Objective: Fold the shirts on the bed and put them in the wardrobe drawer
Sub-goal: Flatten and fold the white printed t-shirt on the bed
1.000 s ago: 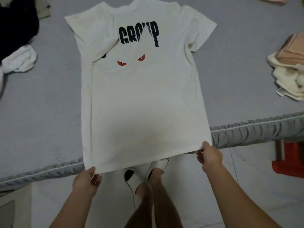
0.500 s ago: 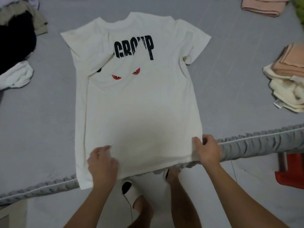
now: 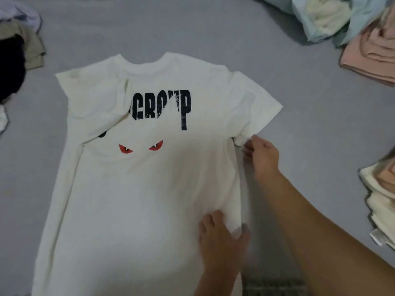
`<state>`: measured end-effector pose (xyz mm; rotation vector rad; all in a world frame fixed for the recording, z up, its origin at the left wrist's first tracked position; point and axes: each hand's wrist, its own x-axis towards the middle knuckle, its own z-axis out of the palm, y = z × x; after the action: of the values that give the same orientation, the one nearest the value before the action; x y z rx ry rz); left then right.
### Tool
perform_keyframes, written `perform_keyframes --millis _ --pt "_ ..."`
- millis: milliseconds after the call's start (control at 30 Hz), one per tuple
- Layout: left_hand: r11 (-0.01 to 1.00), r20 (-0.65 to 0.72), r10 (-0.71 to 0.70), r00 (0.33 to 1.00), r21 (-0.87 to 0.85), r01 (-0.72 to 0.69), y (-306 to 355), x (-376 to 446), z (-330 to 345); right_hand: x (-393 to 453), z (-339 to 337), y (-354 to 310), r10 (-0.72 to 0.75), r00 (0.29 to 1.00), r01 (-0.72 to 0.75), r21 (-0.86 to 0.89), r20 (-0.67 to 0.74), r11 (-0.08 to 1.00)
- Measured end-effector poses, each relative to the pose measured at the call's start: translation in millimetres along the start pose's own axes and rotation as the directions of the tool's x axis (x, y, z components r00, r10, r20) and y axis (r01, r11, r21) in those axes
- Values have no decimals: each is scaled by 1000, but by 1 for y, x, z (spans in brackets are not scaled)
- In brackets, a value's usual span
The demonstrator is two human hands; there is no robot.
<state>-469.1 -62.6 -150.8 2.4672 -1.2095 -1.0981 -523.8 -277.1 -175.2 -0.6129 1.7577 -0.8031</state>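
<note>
At the far left edge of the grey bed [image 3: 213, 28] a heap of clothes [image 3: 19, 45] lies loose: a pale lilac piece, an olive one and a black one, with a bit of white cloth below them. Beside it, in the middle of the bed, a white T-shirt [image 3: 139, 189] is spread flat, its long axis running from the near edge toward the far side, collar pointing away and hem toward the person. Black letters and two red eyes show on it, and the sleeve on the left is folded inward over the print. On the shirt's right side, low down, the left hand [image 3: 220, 238] presses flat on the cloth with its fingers straight and its thumb over the side edge. Further up, the right hand [image 3: 261, 154] has its fingers curled at the side seam just under the right sleeve; whether they pinch the cloth cannot be told. At the far right, a light blue bundle [image 3: 329, 16] with cream cloth in it lies at the top, a folded pink pile [image 3: 372, 58] near it, and a cream-and-pink folded stack [image 3: 382, 199] lower down. A ruffled grey bed edge [image 3: 275, 287] shows at the bottom.
</note>
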Motion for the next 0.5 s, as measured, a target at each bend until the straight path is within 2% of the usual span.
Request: perform_keyframes --millis 67,133,233,267,300,367,433,467,500 --pt "990 -11 -141 990 -10 141 19 -3 20 28 14 -30 39 999 -40 42 25 998" --pt "974 41 -214 976 -64 216 25 -2 35 43 26 -56 70 997 -69 72 -10 995" --pt "937 237 -250 939 -186 296 23 6 34 49 42 -95 -49 993 61 116 -110 991" --pt "908 239 -281 930 -246 338 16 11 34 47 50 -111 -119 989 129 112 -91 985" --pt "868 263 -305 915 -319 381 9 17 29 43 62 -127 -181 983 184 106 -36 977" --pt "832 343 -317 884 -348 433 -11 20 16 35 95 -152 -251 956 247 41 154 968" --pt "814 465 -264 845 -362 454 -21 7 3 21 134 -162 -203 887 264 -96 416 960" --pt "779 427 -302 852 -405 479 -26 4 -4 16 149 -160 -143 843 262 -164 519 951" --pt "705 378 -365 851 -484 518 -34 3 -7 15 159 -154 -94 823 266 -235 560 935"
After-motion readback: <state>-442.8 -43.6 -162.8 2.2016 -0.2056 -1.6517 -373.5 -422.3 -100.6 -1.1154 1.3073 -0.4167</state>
